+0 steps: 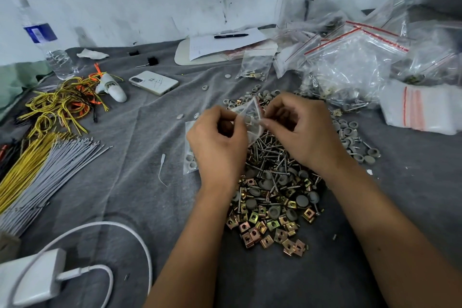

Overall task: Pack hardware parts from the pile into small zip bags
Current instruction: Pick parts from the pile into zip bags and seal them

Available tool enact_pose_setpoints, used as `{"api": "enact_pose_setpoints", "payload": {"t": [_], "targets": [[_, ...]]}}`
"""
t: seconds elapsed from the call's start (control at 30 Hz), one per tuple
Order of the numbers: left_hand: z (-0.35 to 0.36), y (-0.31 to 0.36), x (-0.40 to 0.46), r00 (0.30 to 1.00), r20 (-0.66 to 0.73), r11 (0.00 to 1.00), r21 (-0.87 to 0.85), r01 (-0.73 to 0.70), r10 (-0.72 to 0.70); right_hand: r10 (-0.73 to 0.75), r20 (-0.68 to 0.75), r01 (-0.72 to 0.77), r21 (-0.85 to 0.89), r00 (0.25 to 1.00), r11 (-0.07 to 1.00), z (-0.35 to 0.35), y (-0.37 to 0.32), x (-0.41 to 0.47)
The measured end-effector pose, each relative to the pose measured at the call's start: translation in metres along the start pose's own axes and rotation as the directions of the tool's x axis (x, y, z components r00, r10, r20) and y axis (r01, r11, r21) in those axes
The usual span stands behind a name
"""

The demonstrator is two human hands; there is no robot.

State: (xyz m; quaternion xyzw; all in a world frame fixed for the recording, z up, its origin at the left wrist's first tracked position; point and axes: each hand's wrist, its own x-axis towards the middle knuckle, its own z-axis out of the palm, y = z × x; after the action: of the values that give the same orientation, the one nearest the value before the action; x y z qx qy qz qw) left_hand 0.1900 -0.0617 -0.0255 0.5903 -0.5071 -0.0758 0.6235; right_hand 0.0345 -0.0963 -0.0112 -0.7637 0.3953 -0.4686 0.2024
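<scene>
Head view is showing both hands working just above the far end of the pile of hardware parts [272, 197], which is lying on a grey cloth [140, 157] and serving as the landmark. A small zip bag [251, 117] is being held between the hands over the pile's far edge, its long axis running roughly away from the person, with one corner pointing up and away; which end is the mouth is unclear. The left hand [217, 140] is pinching the bag's left edge with curled fingers, and the right hand [297, 130] is pinching its right side between thumb and fingertips. A few grey pieces are showing through the clear plastic. Within the pile, brass-coloured square clips are lying nearest the person, screws are lying in the middle under the hands, and grey round caps are spreading to the far right. Just left of the pile, partly under the left hand, another small bag with caps [191, 155] is lying flat. Beyond and right of the pile, a heap of larger plastic bags [355, 57] is sitting. Far left of the pile, a phone [153, 82] and a bundle of yellow and grey ties [42, 157] are lying.
</scene>
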Motion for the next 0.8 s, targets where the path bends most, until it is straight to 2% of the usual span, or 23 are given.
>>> {"api": "enact_pose_setpoints", "payload": {"t": [0.07, 0.1, 0.17, 0.23, 0.37, 0.43, 0.5, 0.6, 0.8], "targets": [[-0.002, 0.000, 0.002, 0.995, -0.081, 0.997, -0.038, 0.063, -0.066, -0.006, 0.052, 0.007, -0.033, 0.999, 0.999, -0.005, 0.001, 0.000], [-0.003, 0.000, 0.003, 0.989, -0.116, 0.994, -0.064, 0.087, -0.094, 0.000, 0.133, 0.009, -0.067, 0.991, 0.998, -0.008, 0.003, 0.000], [-0.006, 0.001, 0.005, 0.976, -0.166, 0.985, -0.120, 0.121, -0.140, 0.030, 0.367, 0.030, -0.156, 0.930, 0.987, -0.011, 0.007, 0.001], [-0.008, 0.002, 0.007, 0.963, -0.199, 0.976, -0.157, 0.151, -0.181, 0.041, 0.506, 0.063, -0.187, 0.861, 0.980, -0.010, 0.007, 0.001], [-0.011, 0.001, 0.012, 0.937, -0.258, 0.961, -0.206, 0.183, -0.234, -0.027, 0.481, 0.100, -0.127, 0.876, 0.987, 0.000, -0.004, -0.002], [-0.011, 0.001, 0.013, 0.929, -0.276, 0.957, -0.224, 0.186, -0.246, -0.041, 0.556, 0.163, -0.172, 0.830, 0.972, 0.007, -0.010, -0.004], [-0.011, 0.000, 0.013, 0.928, -0.274, 0.953, -0.234, 0.192, -0.254, 0.035, 0.619, 0.197, -0.302, 0.784, 0.933, 0.014, -0.014, -0.004], [-0.011, 0.000, 0.012, 0.930, -0.264, 0.953, -0.228, 0.199, -0.257, 0.127, 0.605, 0.218, -0.464, 0.786, 0.858, 0.019, -0.020, -0.002], [-0.011, 0.001, 0.013, 0.928, -0.257, 0.951, -0.226, 0.212, -0.269, 0.105, 0.650, 0.254, -0.435, 0.752, 0.864, 0.025, -0.026, -0.003]]}}
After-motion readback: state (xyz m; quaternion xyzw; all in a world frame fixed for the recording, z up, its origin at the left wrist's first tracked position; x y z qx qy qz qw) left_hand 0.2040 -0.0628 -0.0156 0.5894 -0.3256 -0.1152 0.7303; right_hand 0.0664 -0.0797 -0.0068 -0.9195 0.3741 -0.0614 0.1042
